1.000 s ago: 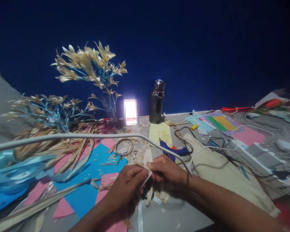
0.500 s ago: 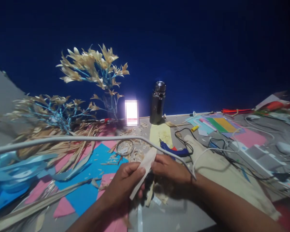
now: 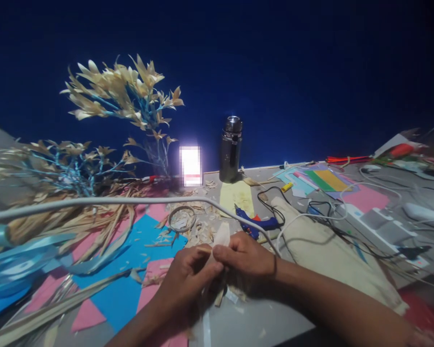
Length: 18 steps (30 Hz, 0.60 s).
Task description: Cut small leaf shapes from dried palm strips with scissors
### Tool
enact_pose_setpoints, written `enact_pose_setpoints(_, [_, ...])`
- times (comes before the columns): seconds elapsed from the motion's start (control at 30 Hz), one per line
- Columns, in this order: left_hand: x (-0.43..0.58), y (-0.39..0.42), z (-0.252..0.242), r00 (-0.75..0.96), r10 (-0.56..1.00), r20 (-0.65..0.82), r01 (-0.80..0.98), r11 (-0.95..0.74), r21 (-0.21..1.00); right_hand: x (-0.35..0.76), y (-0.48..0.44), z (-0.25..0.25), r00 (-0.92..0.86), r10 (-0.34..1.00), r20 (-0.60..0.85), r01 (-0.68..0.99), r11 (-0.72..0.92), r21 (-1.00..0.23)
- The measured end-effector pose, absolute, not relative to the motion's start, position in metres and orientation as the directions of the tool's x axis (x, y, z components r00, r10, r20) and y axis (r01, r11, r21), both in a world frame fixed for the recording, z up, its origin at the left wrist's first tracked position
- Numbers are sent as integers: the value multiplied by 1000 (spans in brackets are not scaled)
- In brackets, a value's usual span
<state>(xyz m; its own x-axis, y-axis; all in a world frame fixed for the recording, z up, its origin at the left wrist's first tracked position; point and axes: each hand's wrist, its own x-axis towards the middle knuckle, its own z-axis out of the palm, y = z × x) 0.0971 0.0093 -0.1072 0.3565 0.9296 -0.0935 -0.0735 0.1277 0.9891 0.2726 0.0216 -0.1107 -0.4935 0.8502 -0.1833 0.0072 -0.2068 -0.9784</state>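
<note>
My left hand (image 3: 188,279) and my right hand (image 3: 246,258) meet at the table's near middle, both pinched on a pale dried leaf strip (image 3: 221,236) that sticks up between the fingertips. More strips and shavings lie under the hands. A white cable (image 3: 130,201) arcs just above and behind them. A blue glue gun (image 3: 255,223) lies just beyond my right hand.
Blue-stemmed branches with dried leaves (image 3: 123,94) stand at the back left over a heap of straw. A metal flask (image 3: 230,149), a bright phone screen (image 3: 190,165), coloured paper sheets (image 3: 321,180), a tape ring (image 3: 181,219), blue ribbon (image 3: 14,260) and a cloth bag (image 3: 332,250) crowd the table.
The leaf strip, held out long and slanted half a second ago, is now drawn back between both hands with only its tip showing. The view shifted slightly right and down.
</note>
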Motion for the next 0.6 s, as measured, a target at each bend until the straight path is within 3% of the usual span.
enact_pose_setpoints(0.2, [98, 6, -97, 455, 880, -136, -118, 211, 970, 281, 25, -103, -540, 800, -260, 62, -270, -961])
enact_pose_setpoints(0.3, [93, 8, -92, 453, 883, -120, -92, 181, 979, 287, 29, -94, -558, 805, -204, 100, -179, -979])
enact_pose_setpoints(0.43, [88, 11, -90, 471, 872, -129, -111, 204, 973, 291, 36, -91, -522, 840, -152, -56, -211, -976])
enact_pose_setpoints(0.6, [85, 10, -100, 435, 885, -167, -228, 288, 930, 296, 51, -90, -448, 849, -281, -221, -409, -885])
